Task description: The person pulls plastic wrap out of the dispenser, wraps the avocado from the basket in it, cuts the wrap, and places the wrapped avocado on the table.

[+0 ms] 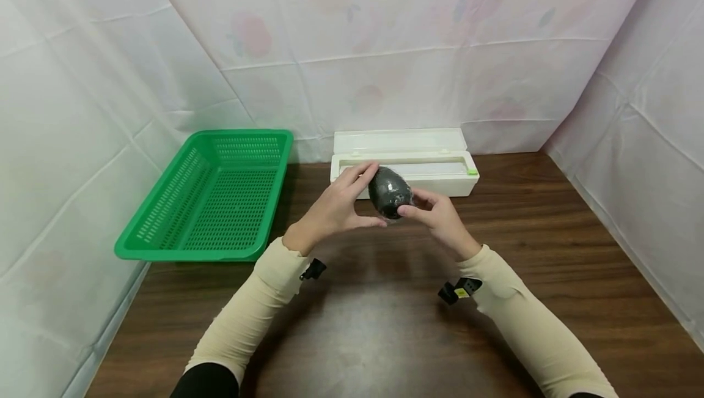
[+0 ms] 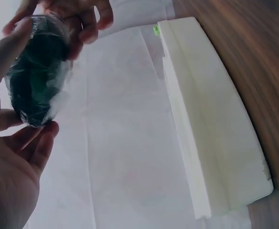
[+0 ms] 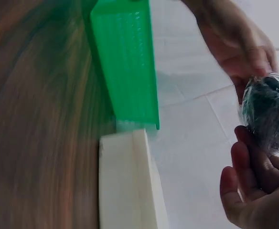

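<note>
A dark, egg-shaped avocado [image 1: 388,187] in clear, shiny plastic film is held up in front of me. My left hand [image 1: 340,203] grips its left side, with fingers at the upper end and the thumb lower down. At the lower right end, my right hand [image 1: 444,219] pinches it between thumb and fingers. Crinkled film shows over the dark green avocado [image 2: 37,78] in the left wrist view. Just behind the hands stands a white cling film dispenser [image 1: 440,186], lid raised, a pale roll inside.
A green plastic basket [image 1: 189,255] with slotted walls is on the left of the brown wooden table [image 1: 528,251]. The dispenser carries a small bright green piece [image 1: 472,172] at its right end. White, faintly fruit-patterned cloth [image 1: 385,37] hangs behind and at both sides.
</note>
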The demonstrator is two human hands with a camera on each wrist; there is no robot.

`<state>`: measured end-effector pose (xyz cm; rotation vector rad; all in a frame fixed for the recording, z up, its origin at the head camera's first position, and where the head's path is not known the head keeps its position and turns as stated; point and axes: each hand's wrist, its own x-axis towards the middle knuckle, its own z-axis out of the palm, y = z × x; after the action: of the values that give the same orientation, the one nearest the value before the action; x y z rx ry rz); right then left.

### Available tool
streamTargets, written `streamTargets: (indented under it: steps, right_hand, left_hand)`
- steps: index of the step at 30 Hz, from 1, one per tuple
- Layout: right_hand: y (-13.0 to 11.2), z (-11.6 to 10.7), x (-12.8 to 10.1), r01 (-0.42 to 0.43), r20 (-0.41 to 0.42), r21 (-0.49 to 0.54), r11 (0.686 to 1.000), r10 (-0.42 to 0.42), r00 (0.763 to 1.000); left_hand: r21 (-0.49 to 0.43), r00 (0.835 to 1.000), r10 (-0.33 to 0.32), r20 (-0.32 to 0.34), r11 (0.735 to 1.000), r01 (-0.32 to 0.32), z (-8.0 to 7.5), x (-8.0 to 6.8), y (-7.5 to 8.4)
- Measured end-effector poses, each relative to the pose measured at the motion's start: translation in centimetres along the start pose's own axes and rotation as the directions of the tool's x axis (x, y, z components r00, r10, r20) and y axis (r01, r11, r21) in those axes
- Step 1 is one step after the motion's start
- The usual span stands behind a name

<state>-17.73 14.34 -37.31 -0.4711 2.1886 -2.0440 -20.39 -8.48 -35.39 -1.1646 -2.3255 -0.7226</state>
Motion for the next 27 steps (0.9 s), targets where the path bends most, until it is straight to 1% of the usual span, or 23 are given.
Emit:
streamTargets:
  steps: [2, 4, 8, 10, 12, 16, 18, 20, 24, 27]
  right_hand:
    - [-0.11, 0.08, 0.11, -0.026, 0.004, 0.033, 0.999, 0.026, 1.000]
    - [-0.22, 0.21, 0.25, -0.052, 0.014, 0.060, 0.997, 0.051, 0.999]
    - [-0.26, 0.40, 0.39, -0.070, 0.029, 0.065, 0.995, 0.068, 0.997]
    - [-0.16, 0.33, 0.43, -0.078, 0.026, 0.074, 0.994, 0.076, 0.997]
    - [-0.09, 0.18, 0.47, -0.088, 0.019, 0.083, 0.993, 0.087, 0.996]
    - [0.01, -0.22, 0.49, -0.108, 0.013, 0.081, 0.991, 0.107, 0.994]
    - [0.04, -0.36, 0.40, -0.113, -0.001, 0.071, 0.991, 0.113, 0.994]
    - [0.05, -0.44, 0.30, -0.113, -0.014, 0.067, 0.991, 0.114, 0.993]
    - [-0.10, -0.42, 0.17, -0.104, -0.017, 0.045, 0.994, 0.105, 0.994]
    - [-0.31, -0.42, 0.10, -0.099, -0.012, 0.020, 0.995, 0.099, 0.995]
  left_hand:
    - [0.013, 1.000, -0.020, 0.008, 1.000, 0.020, 0.06, 0.00, 0.05]
    - [0.022, 0.999, -0.038, -0.003, 0.999, 0.038, 0.17, -0.07, 0.11]
    - [0.033, 0.998, -0.061, -0.020, 0.998, 0.061, 0.41, -0.19, 0.25]
    - [0.029, 0.997, -0.074, -0.001, 0.997, 0.074, 0.51, -0.07, 0.26]
    - [0.001, 0.994, -0.102, 0.034, 0.995, 0.102, 0.50, 0.09, 0.31]
    - [-0.077, 0.976, -0.193, 0.102, 0.976, 0.201, 0.31, 0.20, 0.44]
    - [-0.082, 0.971, -0.212, 0.112, 0.972, 0.222, 0.27, 0.20, 0.51]
    - [-0.052, 0.975, -0.194, 0.104, 0.978, 0.200, 0.38, 0.25, 0.50]
    - [0.027, 0.993, -0.106, 0.048, 0.994, 0.105, 0.60, 0.35, 0.49]
    - [0.056, 0.998, -0.063, 0.017, 0.996, 0.062, 0.64, 0.43, 0.55]
